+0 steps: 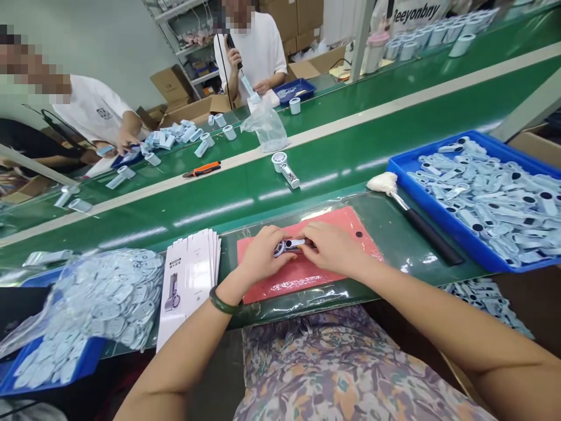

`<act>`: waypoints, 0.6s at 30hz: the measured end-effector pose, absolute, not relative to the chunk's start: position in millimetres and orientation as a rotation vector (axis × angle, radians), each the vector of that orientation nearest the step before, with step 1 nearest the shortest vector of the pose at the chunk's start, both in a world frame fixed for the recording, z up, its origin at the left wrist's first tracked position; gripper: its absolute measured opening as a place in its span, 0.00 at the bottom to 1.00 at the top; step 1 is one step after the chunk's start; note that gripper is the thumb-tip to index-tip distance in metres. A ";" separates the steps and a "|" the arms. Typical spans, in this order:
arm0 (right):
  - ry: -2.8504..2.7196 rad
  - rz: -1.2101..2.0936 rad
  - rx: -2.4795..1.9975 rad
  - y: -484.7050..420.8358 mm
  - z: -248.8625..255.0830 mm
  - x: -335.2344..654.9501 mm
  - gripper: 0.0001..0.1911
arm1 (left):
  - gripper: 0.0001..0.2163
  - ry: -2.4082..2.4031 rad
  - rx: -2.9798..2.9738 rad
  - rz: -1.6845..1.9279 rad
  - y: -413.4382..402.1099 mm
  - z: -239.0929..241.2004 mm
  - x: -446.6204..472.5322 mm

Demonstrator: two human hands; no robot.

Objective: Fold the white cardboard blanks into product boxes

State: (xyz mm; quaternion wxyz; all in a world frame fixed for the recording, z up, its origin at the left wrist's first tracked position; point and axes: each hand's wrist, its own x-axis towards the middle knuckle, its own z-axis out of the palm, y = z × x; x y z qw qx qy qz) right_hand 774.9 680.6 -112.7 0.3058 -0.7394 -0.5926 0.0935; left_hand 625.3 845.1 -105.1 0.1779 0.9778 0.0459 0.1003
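Left of the red mat (307,285), cartons (190,280) sit stacked, probably for easy reach. Over it, your left hand (265,254) and right hand (326,245) grip the small fan's (294,243) opposite ends, seemingly steadying it. Right: a black-handled tool (432,234).

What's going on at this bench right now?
The person's left hand and right hand hold a small round-ended device between them, over a red mat. A similar unit lies ahead on the green surface. To the right are a black-handled tool and a blue tray of light-blue parts.
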 end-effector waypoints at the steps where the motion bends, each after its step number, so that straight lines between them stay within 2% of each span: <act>1: -1.587 0.260 -1.964 683.2 -113.9 775.1 0.09 | 0.13 0.127 2.738 0.304 844.9 -107.0 626.8; 6: -1.550 0.321 -1.918 680.7 -116.5 782.9 0.06 | 0.03 0.143 2.639 0.382 838.1 -112.7 630.4; 10: -1.306 0.583 -1.803 682.3 -127.8 788.2 0.05 | 0.03 0.194 2.602 0.432 831.2 -113.1 628.6; 14: -1.363 0.719 -1.795 679.8 -137.5 791.3 0.20 | 0.04 0.171 2.617 0.421 821.8 -109.7 619.6; 18: -1.651 0.696 -1.826 669.1 -135.1 784.5 0.20 | 0.10 0.221 2.668 0.371 805.8 -111.7 608.0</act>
